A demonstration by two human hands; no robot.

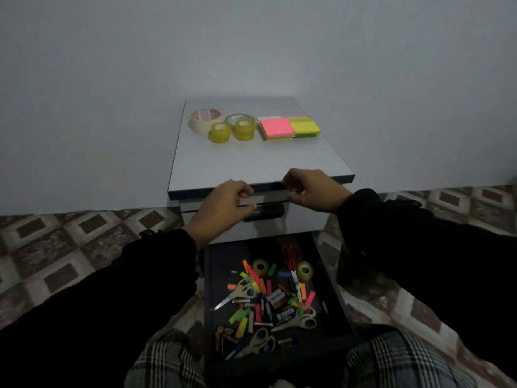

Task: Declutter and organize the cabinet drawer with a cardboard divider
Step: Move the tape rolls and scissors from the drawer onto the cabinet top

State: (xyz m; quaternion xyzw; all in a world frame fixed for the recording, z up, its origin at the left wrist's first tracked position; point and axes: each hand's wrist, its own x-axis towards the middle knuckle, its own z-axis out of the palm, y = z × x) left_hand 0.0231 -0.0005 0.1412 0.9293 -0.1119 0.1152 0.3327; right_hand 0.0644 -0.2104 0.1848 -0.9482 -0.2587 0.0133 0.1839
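A small grey cabinet (260, 161) is seen at frame centre, against a plain wall. On its top, upper centre, four tape rolls are grouped: a wide beige roll (205, 120), a clear roll (240, 120) behind, and two yellowish rolls (219, 132) (245, 130) in front. Just to the right lie sticky-note pads (289, 128), pink and yellow-green, touching each other.

Both hands are held at the cabinet's front edge, centre frame. The left hand (223, 204) is curled, fingertips at the upper drawer front (305, 217), near its dark handle (265, 212); whether anything is gripped can't be told. The right hand (313, 190) is curled too, w/ fingers at the top's edge; grip can't be told either.

The lower drawer (327, 281) is pulled out, lower centre of frame, between the person's knees. Inside, items are scattered: two yellowish tape rolls (260, 266) (305, 270) toward the back, red-handled scissors (291, 260) between them, several grey-handled scissors (240, 292), coloured paper flags (239, 315), and batteries (275, 296) mixed in the middle. No cardboard divider is seen in the drawer.

Patterned floor tiles (70, 242) are visible at left and right.
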